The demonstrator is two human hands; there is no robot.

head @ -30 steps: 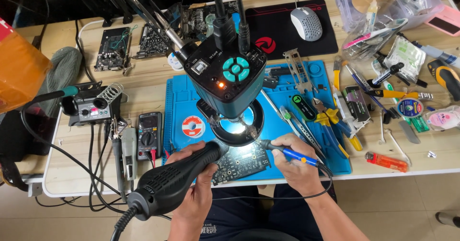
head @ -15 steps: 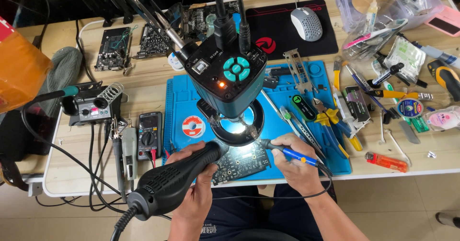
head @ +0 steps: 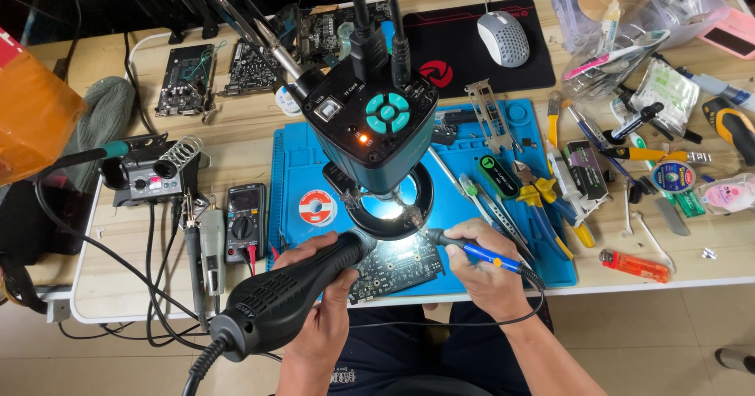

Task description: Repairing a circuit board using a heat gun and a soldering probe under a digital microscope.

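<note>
Two tools meet over dark, component-studded circuit board [head: 397,264] under lamp.

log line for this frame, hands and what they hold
left hand: grips black hot air gun | right hand: holds blue soldering iron | both tips over circuit board under microscope | blue mat

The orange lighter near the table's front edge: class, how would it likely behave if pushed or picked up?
The orange lighter lies flat on its long side on the wooden table, so it would probably slide rather than roll. It looks small and plastic, likely light and stiff. Its smooth casing may be a little slippery.
</note>
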